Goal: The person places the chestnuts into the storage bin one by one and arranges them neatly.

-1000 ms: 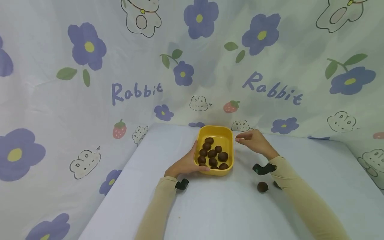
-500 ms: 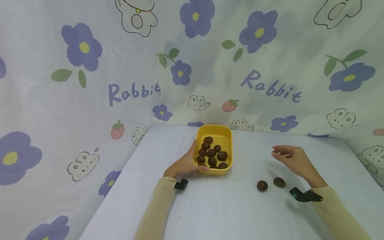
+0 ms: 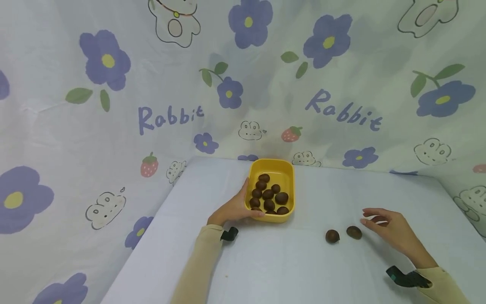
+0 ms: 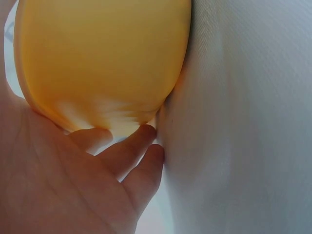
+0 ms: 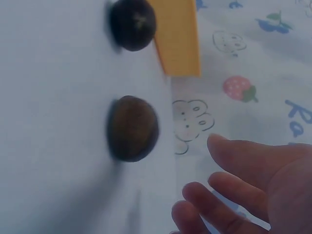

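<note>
My left hand (image 3: 235, 207) grips a yellow plastic box (image 3: 290, 185) at its near left corner, thumb over the front rim. In the left wrist view, the fingers (image 4: 131, 151) lie against the outer wall. Several brown chestnuts (image 3: 281, 198) lie inside, mostly toward the near end. Two more rest on the white table to the right: a round chestnut (image 3: 332, 236) and, to its right, a flatter chestnut (image 3: 354, 232). Just beyond the flatter one, my right hand (image 3: 395, 230) hovers with fingers loosely bent, holding nothing. The right wrist view shows a gap between its thumb and that chestnut (image 5: 133, 128).
The white-covered table (image 3: 281, 266) extends to both sides. Behind it hangs a pale curtain (image 3: 265, 105) printed with flowers, rabbits and strawberries, close behind the box's far end. Dark camera mounts sit on both wrists.
From beside the box's right edge, my right hand has moved right and toward me, beside the flatter chestnut, uncovering it from under the sleeve. The left hand and box stay put.
</note>
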### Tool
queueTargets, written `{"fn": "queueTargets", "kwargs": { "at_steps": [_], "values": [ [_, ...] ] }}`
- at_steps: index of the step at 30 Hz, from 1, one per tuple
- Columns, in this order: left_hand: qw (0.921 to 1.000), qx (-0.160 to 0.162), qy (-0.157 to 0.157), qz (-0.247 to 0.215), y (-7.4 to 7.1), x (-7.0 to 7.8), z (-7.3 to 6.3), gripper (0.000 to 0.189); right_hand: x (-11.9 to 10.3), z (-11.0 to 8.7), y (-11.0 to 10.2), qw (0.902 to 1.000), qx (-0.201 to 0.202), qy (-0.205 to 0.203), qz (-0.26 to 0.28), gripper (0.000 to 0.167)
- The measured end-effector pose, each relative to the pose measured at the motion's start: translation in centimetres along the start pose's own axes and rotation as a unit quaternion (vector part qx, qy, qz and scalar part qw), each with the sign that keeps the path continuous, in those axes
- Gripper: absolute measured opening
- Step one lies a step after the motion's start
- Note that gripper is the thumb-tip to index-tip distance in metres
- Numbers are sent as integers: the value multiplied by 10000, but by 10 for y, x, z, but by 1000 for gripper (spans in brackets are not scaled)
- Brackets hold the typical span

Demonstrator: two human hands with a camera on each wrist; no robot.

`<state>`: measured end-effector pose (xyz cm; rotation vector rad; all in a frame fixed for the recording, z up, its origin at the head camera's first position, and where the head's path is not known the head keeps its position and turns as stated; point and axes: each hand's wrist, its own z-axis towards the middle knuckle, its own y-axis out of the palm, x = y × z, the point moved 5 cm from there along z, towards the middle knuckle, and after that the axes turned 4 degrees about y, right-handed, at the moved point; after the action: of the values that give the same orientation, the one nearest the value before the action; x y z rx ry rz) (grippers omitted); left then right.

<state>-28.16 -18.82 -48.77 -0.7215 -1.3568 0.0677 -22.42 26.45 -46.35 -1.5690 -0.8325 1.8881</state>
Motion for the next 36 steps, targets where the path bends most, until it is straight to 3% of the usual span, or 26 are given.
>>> {"fn": "queueTargets", "kwargs": {
  "at_steps": [4,16,22,26,33,36],
  "values": [
    [9999,16,-143,72,0,-3,-1,144,7,-10,7,9999,-120,95,76,41],
    [9999,28,67,-90,-2,-2,-2,142,11,-14,23,9975,-634,309,-66,48],
    [9997,72,-229,47,-1,-4,-4,145,10,-13,24,9952,-859,417,-213,46],
    [9998,78,-199,18,-1,-3,-4,144,10,-12,26,9949,-886,412,-247,45],
    [9999,34,120,-45,0,3,-2,140,7,-10,27,9956,-864,302,-222,44],
    [10000,32,73,33,0,2,-3,141,4,-9,28,9952,-897,325,-226,44]
  ]
}}
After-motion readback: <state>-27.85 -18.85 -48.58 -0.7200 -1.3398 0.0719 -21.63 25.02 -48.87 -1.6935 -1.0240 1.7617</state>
